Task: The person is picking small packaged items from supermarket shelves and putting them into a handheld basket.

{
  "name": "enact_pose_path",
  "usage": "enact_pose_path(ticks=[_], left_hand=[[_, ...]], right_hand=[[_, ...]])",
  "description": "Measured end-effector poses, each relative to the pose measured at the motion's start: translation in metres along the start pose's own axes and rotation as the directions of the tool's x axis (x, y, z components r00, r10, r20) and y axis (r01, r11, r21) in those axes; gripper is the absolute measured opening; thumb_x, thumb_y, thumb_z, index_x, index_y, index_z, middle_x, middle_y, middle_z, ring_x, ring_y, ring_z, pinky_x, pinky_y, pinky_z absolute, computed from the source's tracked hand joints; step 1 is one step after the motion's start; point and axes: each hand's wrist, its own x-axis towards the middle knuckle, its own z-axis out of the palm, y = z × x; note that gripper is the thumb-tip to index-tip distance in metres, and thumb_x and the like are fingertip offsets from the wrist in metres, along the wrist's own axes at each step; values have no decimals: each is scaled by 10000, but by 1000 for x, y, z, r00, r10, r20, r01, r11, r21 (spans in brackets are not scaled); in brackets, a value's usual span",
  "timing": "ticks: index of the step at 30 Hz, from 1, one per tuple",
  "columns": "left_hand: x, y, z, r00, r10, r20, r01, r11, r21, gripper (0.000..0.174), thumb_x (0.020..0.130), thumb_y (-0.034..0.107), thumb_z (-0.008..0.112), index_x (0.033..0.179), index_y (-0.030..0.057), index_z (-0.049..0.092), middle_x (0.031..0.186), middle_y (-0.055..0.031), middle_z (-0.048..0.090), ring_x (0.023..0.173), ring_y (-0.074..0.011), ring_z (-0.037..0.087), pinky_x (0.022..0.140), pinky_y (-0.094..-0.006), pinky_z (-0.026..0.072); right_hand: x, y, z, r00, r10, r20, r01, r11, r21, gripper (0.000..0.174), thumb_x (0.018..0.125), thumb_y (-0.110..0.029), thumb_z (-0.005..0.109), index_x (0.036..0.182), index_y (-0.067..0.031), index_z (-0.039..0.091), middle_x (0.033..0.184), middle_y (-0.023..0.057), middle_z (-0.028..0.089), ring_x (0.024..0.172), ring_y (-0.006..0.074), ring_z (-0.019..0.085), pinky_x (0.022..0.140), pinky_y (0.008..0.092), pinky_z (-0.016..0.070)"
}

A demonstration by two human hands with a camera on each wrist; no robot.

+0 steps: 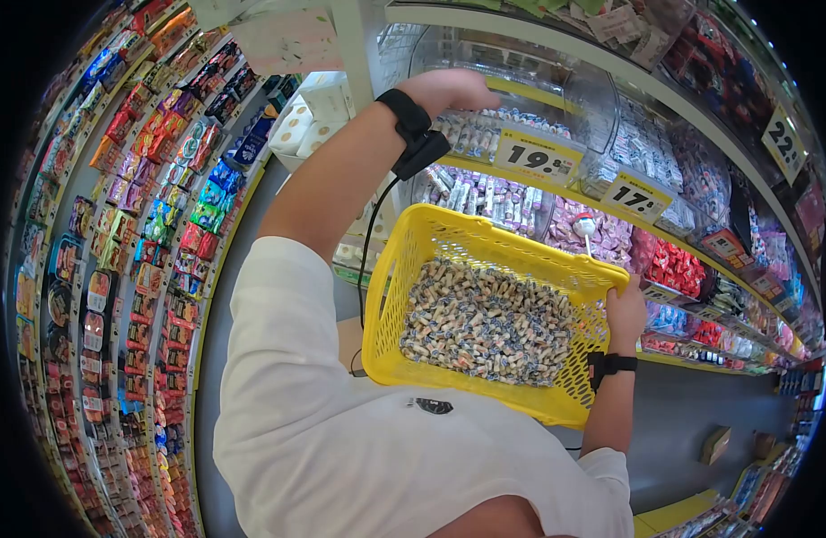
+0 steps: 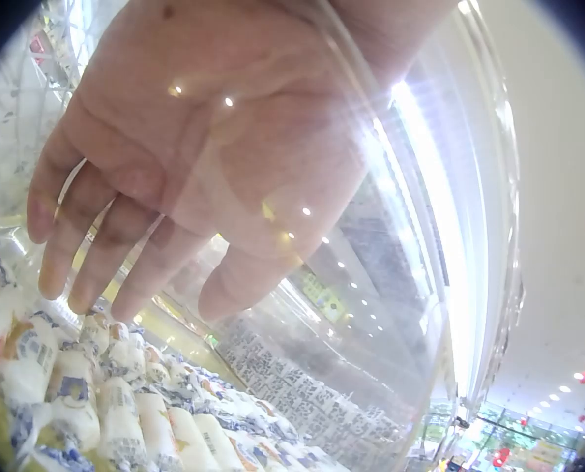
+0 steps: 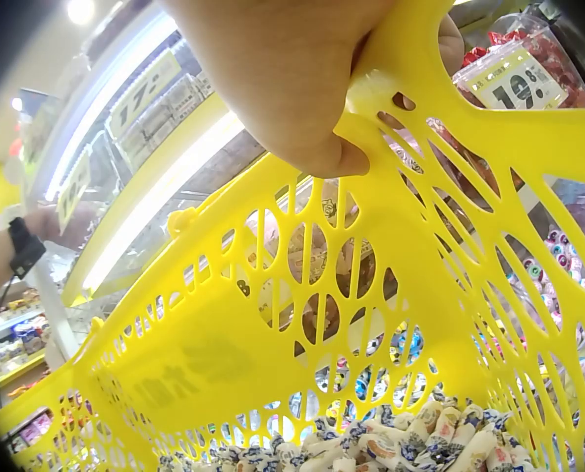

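My left hand (image 1: 451, 88) reaches over a clear bin of wrapped candies (image 1: 513, 125) on the shelf. In the left wrist view, its fingers point loosely down, holding nothing, just above white-wrapped candies (image 2: 125, 418) with blue print. A clear curved plastic cover (image 2: 440, 256) overlaps the hand in that view. My right hand (image 1: 624, 314) grips the rim of a yellow plastic basket (image 1: 397, 269) at its right end. Inside the basket lies a thick layer of small wrapped candies (image 1: 485, 323). The right wrist view shows the thumb (image 3: 337, 157) hooked over the perforated basket wall.
Price tags (image 1: 539, 157) line the shelf edge ahead. Below it are more candy bins, one with a white-and-red scoop (image 1: 584, 226) on pink candies. Red candies (image 1: 675, 267) lie further right. Packed snack shelves (image 1: 153, 233) curve along the left, past a grey floor (image 1: 238, 359).
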Motion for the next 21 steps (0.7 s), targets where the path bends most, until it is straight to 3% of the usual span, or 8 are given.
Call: enact_pose_path(ticks=[9,12,15,21], left_hand=[[5,-5,3,998,52,-17,-52,999,14,473,798,446,531,977,44,706,984,-139,697,908,-302,637,821,-388,482],[3,-1,1,994,36,-100,-32,999,42,447,799,417,557,981,35,699,982,-144,697,911,-304,641,816,-386,487],[-18,9,-11,980,96,-173,-110,991,-75,385,810,356,576,978,30,694,945,-147,696,885,-297,648,795,-380,496],[-71,51,-29,898,274,-345,-300,954,-25,265,832,266,568,882,25,666,800,-134,658,725,-272,635,679,-353,493]], right_hand=[[0,1,1,1000,-13,-4,13,1000,-6,397,857,-271,563,1154,-30,457,983,216,641,863,411,633,729,508,498],[0,1,0,1000,-6,2,6,1000,-6,389,858,-268,562,1147,-29,458,983,216,641,863,411,633,729,508,499],[0,2,1,1000,-3,4,3,1000,-9,401,857,-269,561,1161,-30,458,983,215,641,863,409,635,730,508,499],[1,2,2,1000,7,6,-7,1000,-15,425,855,-284,561,1179,-34,446,999,225,637,891,417,628,741,514,495]])
